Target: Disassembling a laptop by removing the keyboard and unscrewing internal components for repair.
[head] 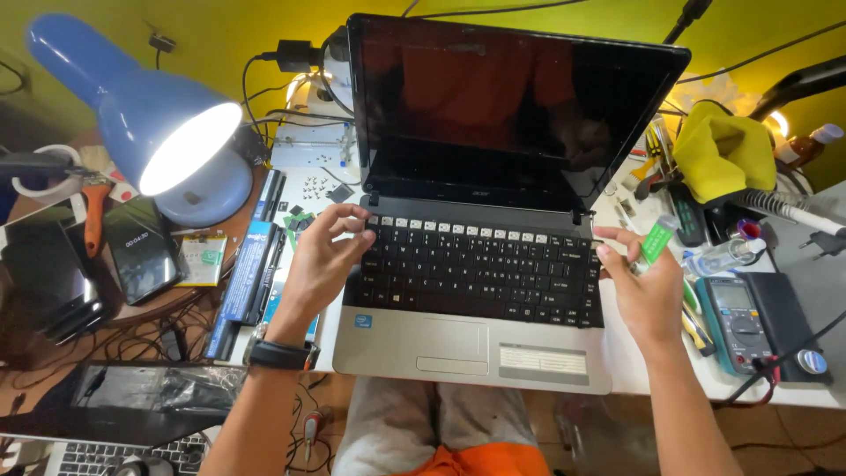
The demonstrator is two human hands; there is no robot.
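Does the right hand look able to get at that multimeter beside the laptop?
Probably yes. The multimeter lies in the open on the white table, just right of the right hand, nothing covering it. But that hand already holds a green tool.

Left hand [322, 256] fingertips pinch the laptop keyboard [480, 264] top-left corner; right hand [643, 286] grips a green tool [655, 242] between its fingers, touching the keyboard's right edge

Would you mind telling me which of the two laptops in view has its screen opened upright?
The silver laptop on the white table, between both hands; the other laptop at bottom left shows only its keyboard edge under a dark panel.
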